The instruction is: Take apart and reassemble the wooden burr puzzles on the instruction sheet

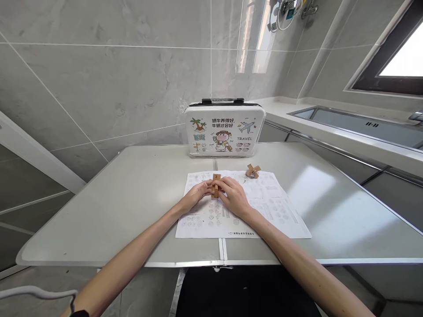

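Observation:
Wooden puzzle pieces (216,177), the upper one marked "2", are held between both hands above a printed instruction sheet (194,231). My left hand (197,193) grips them from the left with its fingers closed. From the right, my right hand (234,193) pinches the same pieces between thumb and fingers. How the pieces fit together is partly hidden by the fingers. Beyond my right hand, a cross-shaped assembly of wooden pieces (253,171) rests on the sheet's upper right part.
A white case (226,132) with cartoon prints and a black handle stands at the back of the folding table (99,211), near the tiled wall. On the right is a counter with a sink (363,125). A white cable (36,290) runs at the lower left.

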A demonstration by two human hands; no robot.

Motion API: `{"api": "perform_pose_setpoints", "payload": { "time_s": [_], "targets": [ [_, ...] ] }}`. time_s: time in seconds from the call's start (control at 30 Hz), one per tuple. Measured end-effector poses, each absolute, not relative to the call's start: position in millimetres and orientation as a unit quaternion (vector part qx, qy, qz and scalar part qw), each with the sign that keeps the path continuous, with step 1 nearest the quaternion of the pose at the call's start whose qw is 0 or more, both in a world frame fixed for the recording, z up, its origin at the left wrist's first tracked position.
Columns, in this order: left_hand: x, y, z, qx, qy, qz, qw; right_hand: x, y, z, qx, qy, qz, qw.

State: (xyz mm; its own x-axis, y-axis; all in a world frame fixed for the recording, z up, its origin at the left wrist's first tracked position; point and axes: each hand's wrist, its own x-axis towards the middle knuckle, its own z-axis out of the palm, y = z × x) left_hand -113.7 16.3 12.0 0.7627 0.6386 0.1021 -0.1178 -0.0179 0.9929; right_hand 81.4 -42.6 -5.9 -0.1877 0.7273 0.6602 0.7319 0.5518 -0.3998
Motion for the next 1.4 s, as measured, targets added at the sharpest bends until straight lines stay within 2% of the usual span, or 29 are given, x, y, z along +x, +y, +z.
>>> {"api": "perform_pose_setpoints", "payload": {
  "time_s": [0.53,0.7,0.87,0.97,1.23,1.4],
  "targets": [
    [-112.6,13.4,17.4,0.717,0.262,0.261,0.592,78.5,-46.2,-4.8,-0.469,-0.747,0.082,0.464],
    [-110.8,11.4,19.3,0.703,0.248,0.262,0.612,76.8,-46.4,-3.0,-0.47,-0.716,0.139,0.497],
    [-112.2,16.3,11.1,0.678,0.288,0.297,0.608,81.3,-40.6,-4.0,-0.486,-0.675,0.142,0.537],
    [-114.0,17.9,7.7,0.688,0.326,0.327,0.559,87.4,-33.9,-9.2,-0.514,-0.649,0.134,0.544],
    [-114.9,13.4,10.3,0.792,0.387,0.319,0.348,104.2,-22.4,-21.5,-0.588,-0.618,0.142,0.502],
    [-117.2,13.7,11.2,0.813,0.375,0.314,0.316,108.5,-22.2,-26.2,-0.614,-0.612,0.167,0.47]
  ]
}}
